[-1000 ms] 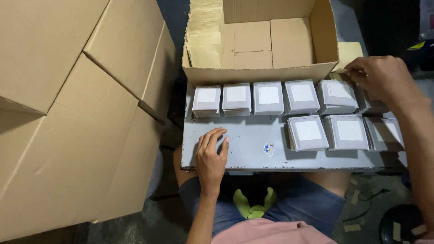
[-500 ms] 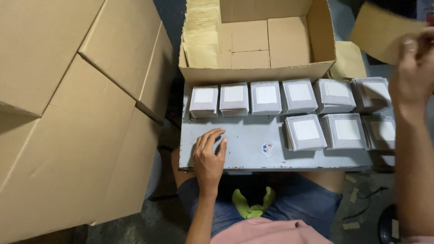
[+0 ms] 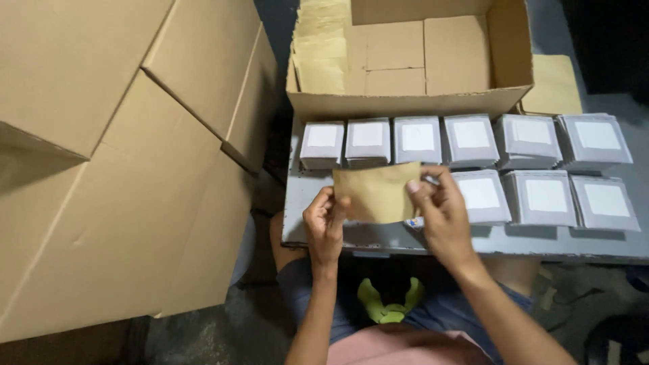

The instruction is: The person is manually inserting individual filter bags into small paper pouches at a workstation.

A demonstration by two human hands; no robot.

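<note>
Both my hands hold a small brown paper envelope (image 3: 377, 192) over the front left part of a grey metal board (image 3: 307, 203). My left hand (image 3: 324, 223) pinches its lower left corner. My right hand (image 3: 439, 213) grips its right edge, thumb and fingers on top. Behind the envelope stand two rows of small grey boxes with white labels (image 3: 418, 138), several in each row.
An open cardboard box (image 3: 405, 101), with brown paper at its left side, stands behind the grey boxes. Large flattened cardboard boxes (image 3: 115, 169) fill the left. More brown envelopes (image 3: 554, 84) lie at the back right. A green object (image 3: 389, 304) lies between my knees.
My right hand came from the far right with a brown envelope to the board's front. My left hand lifted off the board and took the envelope's left corner.
</note>
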